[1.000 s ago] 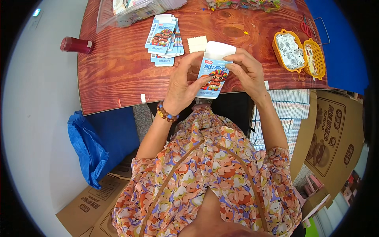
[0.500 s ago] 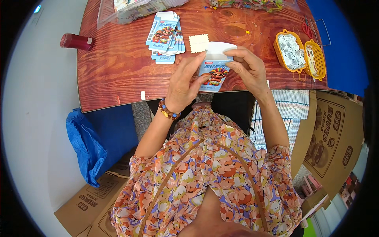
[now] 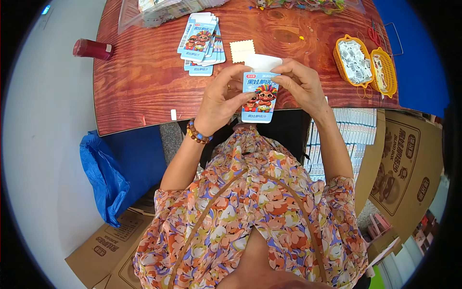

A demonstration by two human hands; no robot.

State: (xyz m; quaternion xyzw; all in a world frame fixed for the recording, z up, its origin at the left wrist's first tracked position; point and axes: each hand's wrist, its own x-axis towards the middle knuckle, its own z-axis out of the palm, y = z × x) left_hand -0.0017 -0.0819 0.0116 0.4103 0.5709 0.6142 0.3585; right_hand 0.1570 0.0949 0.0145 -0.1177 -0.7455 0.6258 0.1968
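Observation:
Both hands hold a small light-blue cardboard box (image 3: 260,101) with cartoon figures on its front, over the table's near edge. Its white top flap stands up at the far end. My left hand (image 3: 222,98), with a beaded bracelet at the wrist, grips the box's left side, thumb on the front. My right hand (image 3: 299,85) pinches the upper right corner near the flap. Just beyond the box lies a cream card with a scalloped edge (image 3: 241,51). Farther left, a stack of flat matching boxes (image 3: 199,41) rests on the table.
Yellow baskets with small white packets (image 3: 355,62) stand at the right, near red scissors (image 3: 374,34). Clear plastic bins (image 3: 168,12) line the far edge. A red jar (image 3: 93,49) lies at the left edge. Packed boxes (image 3: 342,139) sit below right, beside a brown carton (image 3: 404,164).
The box has come nearer to me and turned more squarely face up. My left hand has shifted slightly toward me with it; the right still pinches the top corner.

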